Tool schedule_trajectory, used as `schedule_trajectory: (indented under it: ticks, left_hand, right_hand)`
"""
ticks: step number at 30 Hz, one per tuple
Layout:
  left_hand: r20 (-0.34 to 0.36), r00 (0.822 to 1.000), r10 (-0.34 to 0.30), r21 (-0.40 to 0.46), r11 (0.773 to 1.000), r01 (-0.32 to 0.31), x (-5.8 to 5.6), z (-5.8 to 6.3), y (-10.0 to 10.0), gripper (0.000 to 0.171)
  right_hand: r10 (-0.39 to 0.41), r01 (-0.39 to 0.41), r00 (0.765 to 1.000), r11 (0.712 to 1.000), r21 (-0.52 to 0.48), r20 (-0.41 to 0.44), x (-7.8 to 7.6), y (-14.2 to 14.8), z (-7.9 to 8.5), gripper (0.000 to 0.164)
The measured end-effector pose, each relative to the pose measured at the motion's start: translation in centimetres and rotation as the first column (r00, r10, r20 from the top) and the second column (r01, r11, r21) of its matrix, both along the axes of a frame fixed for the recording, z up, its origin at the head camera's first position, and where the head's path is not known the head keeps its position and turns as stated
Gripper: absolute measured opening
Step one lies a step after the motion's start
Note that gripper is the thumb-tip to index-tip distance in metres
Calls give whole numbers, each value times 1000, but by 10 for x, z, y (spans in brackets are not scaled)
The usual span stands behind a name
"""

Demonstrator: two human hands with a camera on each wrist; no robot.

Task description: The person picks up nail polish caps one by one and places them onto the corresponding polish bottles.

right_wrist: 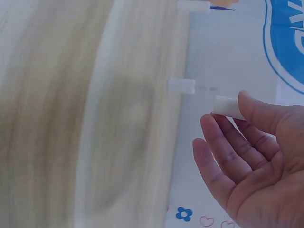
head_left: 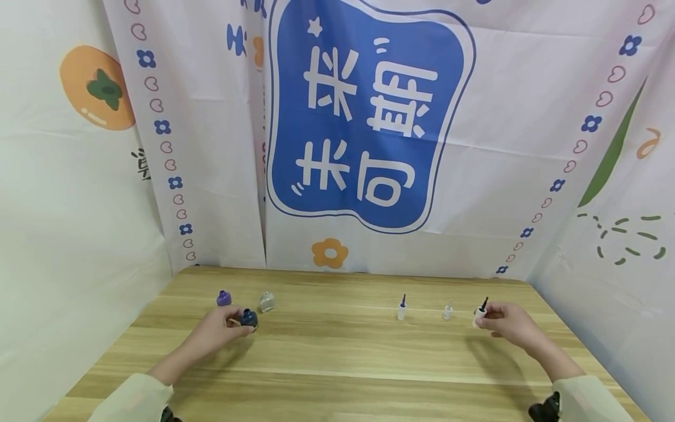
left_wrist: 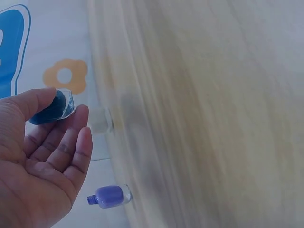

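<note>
Between thumb and fingers, my left hand (head_left: 224, 326) pinches an uncapped dark blue nail polish bottle (head_left: 249, 318). Just behind it are a purple nail polish bottle (head_left: 224, 298) and a clear nail polish bottle (head_left: 267, 302), both without caps. Over on the right, my right hand (head_left: 510, 323) pinches a white cap with a dark brush (head_left: 480, 313), brush pointing up. In the right wrist view only the white part of that cap (right_wrist: 228, 106) shows. Left of this hand stand a white cap with a clear brush (head_left: 448, 310) and a white cap with a purple brush (head_left: 402, 308), brushes upward.
The wooden table (head_left: 337, 351) ends at a white printed cloth (head_left: 495, 176) along its back. Similar cloth panels rise on the left and right sides.
</note>
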State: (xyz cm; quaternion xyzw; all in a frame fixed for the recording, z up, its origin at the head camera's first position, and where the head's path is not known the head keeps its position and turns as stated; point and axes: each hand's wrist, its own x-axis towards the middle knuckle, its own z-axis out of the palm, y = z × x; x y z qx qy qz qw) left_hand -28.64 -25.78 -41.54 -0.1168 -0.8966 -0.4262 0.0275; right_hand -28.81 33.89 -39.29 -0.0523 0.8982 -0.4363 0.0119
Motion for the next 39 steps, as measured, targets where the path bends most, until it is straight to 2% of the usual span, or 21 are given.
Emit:
schedule_trajectory:
  ticks: [9, 16, 25, 33, 39]
  left_hand:
    - [8, 1000, 9, 10, 1000, -10, -1, 8, 9, 21]
    - [-20, 1000, -21, 25, 999, 22, -1, 13, 19, 21]
    - [-7, 997, -74, 101, 992, 74, -2, 15, 36, 22]
    - [9, 999, -40, 90, 995, 39, 0, 16, 54, 25]
    - [-7, 995, -98, 105, 990, 98, 2, 16, 63, 26]
  right_hand:
    - [40, -41, 999, 998, -48, -6, 2, -8, 8, 19]
    - [46, -47, 999, 997, -61, -15, 5, -18, 15, 18]
    - [55, -56, 998, 997, -57, -26, 9, -33, 20, 20]
    - [110, -116, 991, 991, -72, -81, 10, -49, 28, 22]
    - [137, -144, 981, 989, -45, -136, 12, -62, 31, 22]
